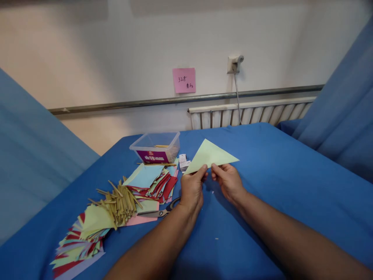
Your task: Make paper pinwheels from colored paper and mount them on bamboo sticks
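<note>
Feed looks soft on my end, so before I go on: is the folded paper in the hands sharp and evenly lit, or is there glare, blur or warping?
Head view: the pale green paper triangle is sharp and evenly lit, no glare; left hand and right hand cast only soft shadows on the blue cloth; the wall rail bows, showing wide-angle warping; frame edges look softer.
</note>
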Motion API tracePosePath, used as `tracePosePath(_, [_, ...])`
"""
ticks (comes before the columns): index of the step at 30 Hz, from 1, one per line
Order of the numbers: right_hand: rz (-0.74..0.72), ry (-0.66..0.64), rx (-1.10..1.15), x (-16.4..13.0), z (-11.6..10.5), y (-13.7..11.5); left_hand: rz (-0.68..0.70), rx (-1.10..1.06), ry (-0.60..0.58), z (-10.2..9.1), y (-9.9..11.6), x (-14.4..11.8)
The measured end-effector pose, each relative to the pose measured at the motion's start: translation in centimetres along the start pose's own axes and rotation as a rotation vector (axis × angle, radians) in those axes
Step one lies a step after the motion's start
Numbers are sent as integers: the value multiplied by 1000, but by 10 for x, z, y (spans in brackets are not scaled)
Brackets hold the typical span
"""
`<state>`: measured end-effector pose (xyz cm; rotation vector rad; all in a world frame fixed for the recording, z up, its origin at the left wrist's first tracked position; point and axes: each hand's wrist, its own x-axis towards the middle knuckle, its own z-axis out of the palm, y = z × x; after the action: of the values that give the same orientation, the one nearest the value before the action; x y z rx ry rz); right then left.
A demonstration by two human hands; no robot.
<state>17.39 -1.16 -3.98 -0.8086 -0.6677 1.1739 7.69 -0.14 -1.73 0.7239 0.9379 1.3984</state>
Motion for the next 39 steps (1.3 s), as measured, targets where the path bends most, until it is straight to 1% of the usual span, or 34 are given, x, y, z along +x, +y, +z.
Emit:
tracePosePath(3, [-22, 59, 14, 10, -12, -7, 13, 14, 21, -7, 9, 10])
tracePosePath(8, [-86, 171, 48, 23, -28, -20, 75, -57, 99, -17, 31, 28])
tracePosePath(10, [-109, 168, 13, 24, -30, -22, 91, -55, 106, -17, 37, 31])
tracePosePath(12, [-105, 105, -52, 21, -27, -19, 50, -8, 46, -16, 39, 30])
tracePosePath(15, [-79, -12, -178, 13, -19, -11, -59, 160, -145, -14, 37, 24])
tracePosePath(17, [-68, -44, -228, 10, -15, -6, -72, 284, -235, -13, 35, 21])
tracePosePath(19, [-69, -36, -229, 9, -15, -5, -41, 373, -256, -14, 34, 20])
tracePosePath(21, [-86, 1, -192, 13, -20, -8, -5, 422, -245, -15, 33, 21])
tracePosePath(25, [-134, 93, -83, 25, -35, -21, 28, 457, -235, -17, 34, 25])
tracePosePath(28, [-133, 233, 15, 32, -43, -30, 39, 445, -206, -18, 34, 27])
tracePosePath(30, [-89, 324, 101, 32, -43, -32, 39, 421, -185, -18, 33, 28])
tracePosePath(31, [-42, 323, 129, 29, -40, -32, 38, 412, -179, -18, 32, 28])
tracePosePath(32, [15, 286, 141, 26, -36, -30, 37, 408, -176, -18, 32, 28])
tracePosePath(34, [135, 115, 98, 16, -25, -25, 42, 420, -184, -17, 31, 26])
tracePosePath(35, [158, 41, 67, 12, -19, -21, 48, 431, -194, -17, 31, 25])
tracePosePath(37, [145, -26, 18, 4, -10, -14, 50, 454, -227, -15, 31, 21])
tracePosePath(39, [98, -9, -10, 1, -6, -9, 42, 481, -266, -14, 31, 18])
